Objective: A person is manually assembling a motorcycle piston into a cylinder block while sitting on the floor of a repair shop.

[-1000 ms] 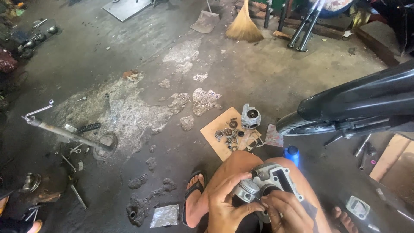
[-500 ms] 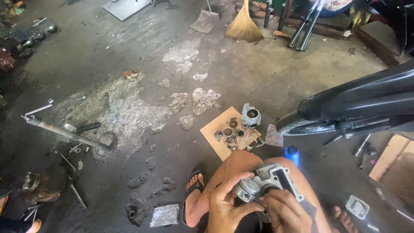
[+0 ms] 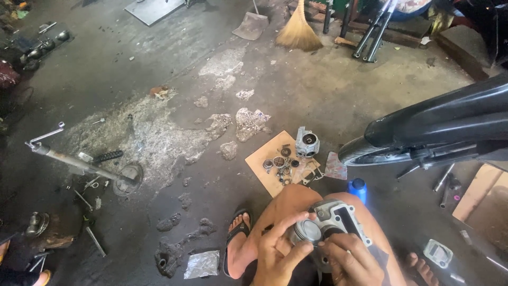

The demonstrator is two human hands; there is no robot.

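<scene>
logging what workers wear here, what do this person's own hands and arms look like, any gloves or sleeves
Both are bare: the left hand and right hand wear no gloves, and no sleeves reach the visible forearms. No ring, watch or wristband shows. Dark grime, probably grease, seems to mark the fingers. The upper arms are out of view.

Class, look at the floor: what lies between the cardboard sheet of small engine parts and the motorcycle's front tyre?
In the head view, between the cardboard sheet and the front tyre lies a flat pinkish scrap; a blue bottle stands just nearer the person.

Two bare hands, left hand [image 3: 276,256] and right hand [image 3: 350,262], no gloves, rings or sleeves in view, bare knees and shins, black flip-flop sandal [image 3: 236,233] with dark thong strap on one bare foot, toes uncovered
</scene>
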